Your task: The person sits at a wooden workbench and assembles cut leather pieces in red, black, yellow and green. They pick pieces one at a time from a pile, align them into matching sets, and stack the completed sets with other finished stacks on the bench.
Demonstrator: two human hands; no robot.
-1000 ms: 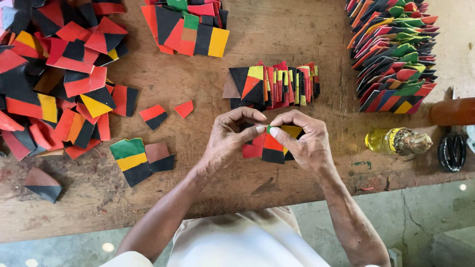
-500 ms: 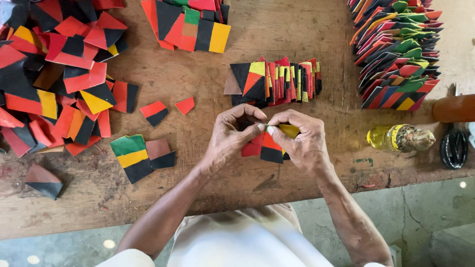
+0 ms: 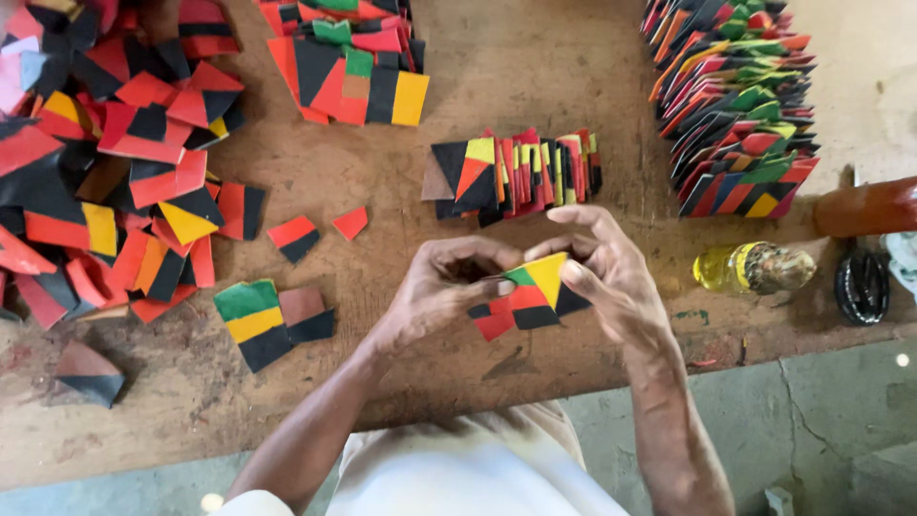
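Both hands meet over the near edge of the wooden table (image 3: 535, 57). Left hand (image 3: 435, 291): fingers curled inward, thumb and fingertips pressed onto the left edge of a small folded colored piece (image 3: 535, 277), yellow and green on top, red and black below. Right hand (image 3: 611, 277): thumb and forefinger pinch the right side of the same piece, remaining fingers arched above it. The piece is held between the two sets of fingertips, off the table surface; whether it touches the wood underneath cannot be told. Just beyond the fingers: a short row of folded pieces (image 3: 521, 172) standing on edge, packed together. Farther beyond the right hand's fingers, well apart: a tall stack of finished pieces (image 3: 735, 96). Right of the right hand, near: a small bottle of yellow liquid (image 3: 750, 269) lying on its side. Left of the left hand's fingers, near: a green-yellow-black square (image 3: 253, 323) lying flat, with a brown-black square (image 3: 306, 313) touching it. Far left: a loose heap of red, black and yellow squares (image 3: 105, 172).
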